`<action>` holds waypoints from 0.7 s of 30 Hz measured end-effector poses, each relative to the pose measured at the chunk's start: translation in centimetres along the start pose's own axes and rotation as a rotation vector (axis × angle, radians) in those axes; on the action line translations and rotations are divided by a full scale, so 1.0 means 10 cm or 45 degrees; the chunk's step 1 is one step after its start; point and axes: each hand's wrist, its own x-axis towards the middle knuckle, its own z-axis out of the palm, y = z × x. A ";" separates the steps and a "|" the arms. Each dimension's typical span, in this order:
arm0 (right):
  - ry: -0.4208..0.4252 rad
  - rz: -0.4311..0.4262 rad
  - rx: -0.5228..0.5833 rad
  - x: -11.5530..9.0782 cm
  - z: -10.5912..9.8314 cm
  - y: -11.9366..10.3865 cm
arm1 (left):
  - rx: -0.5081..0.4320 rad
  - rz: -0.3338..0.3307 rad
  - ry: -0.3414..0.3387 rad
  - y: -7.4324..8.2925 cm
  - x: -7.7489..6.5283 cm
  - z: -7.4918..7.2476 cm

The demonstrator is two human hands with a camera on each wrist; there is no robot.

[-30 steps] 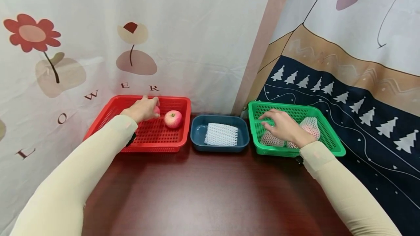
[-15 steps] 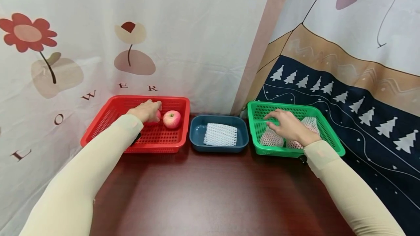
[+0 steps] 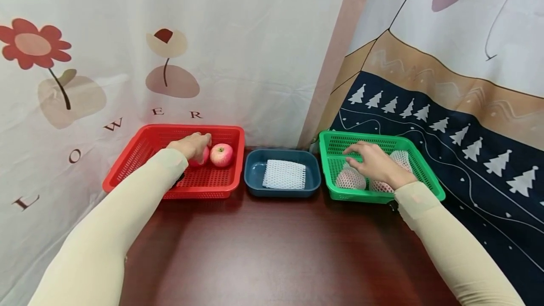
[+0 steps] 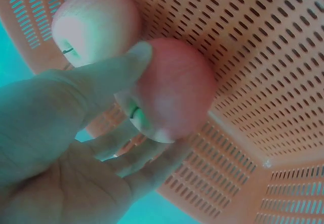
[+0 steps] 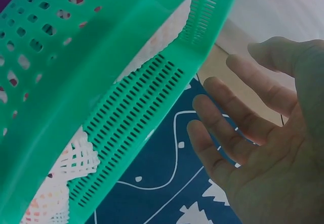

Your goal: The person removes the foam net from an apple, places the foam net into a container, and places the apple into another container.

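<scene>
From the head, the left hand (image 3: pixel 191 146) reaches into a red perforated plastic basket (image 3: pixel 214 179), its fingers bent down over one red apple (image 3: pixel 202 158). A second apple (image 3: pixel 222 155), pink and yellow, sits just to the right in the same basket. Next along on the dark brown table (image 3: pixel 276 244) is a blue tray (image 3: pixel 253 174) bearing a white foam net sleeve (image 3: pixel 284 174). The right hand (image 3: pixel 376 164) hovers over a green perforated basket (image 3: pixel 340 142), in which net-wrapped fruits (image 3: pixel 350 179) lie, and holds nothing.

From the left wrist, the thumb lies against one side of the red apple and the fingers curl along the other, so the hand grips it; its stem hollow faces the palm. The second apple is close by, near the thumb.

From the right wrist, the fingers are apart and loosely bent, beside the green basket's rim; white netting shows inside, and navy printed cloth (image 5: pixel 152 168) beyond
</scene>
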 end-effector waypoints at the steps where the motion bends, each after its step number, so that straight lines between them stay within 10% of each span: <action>1: 0.007 -0.008 0.008 0.00 0.01 0.04 | -0.001 -0.008 -0.010 0.00 0.01 0.00; 6: 0.063 -0.076 0.041 0.02 0.06 0.28 | 0.034 -0.024 -0.010 -0.01 0.00 -0.02; 21: 0.021 0.011 -0.029 -0.04 -0.13 -0.01 | -0.036 0.019 0.168 0.06 -0.43 -0.08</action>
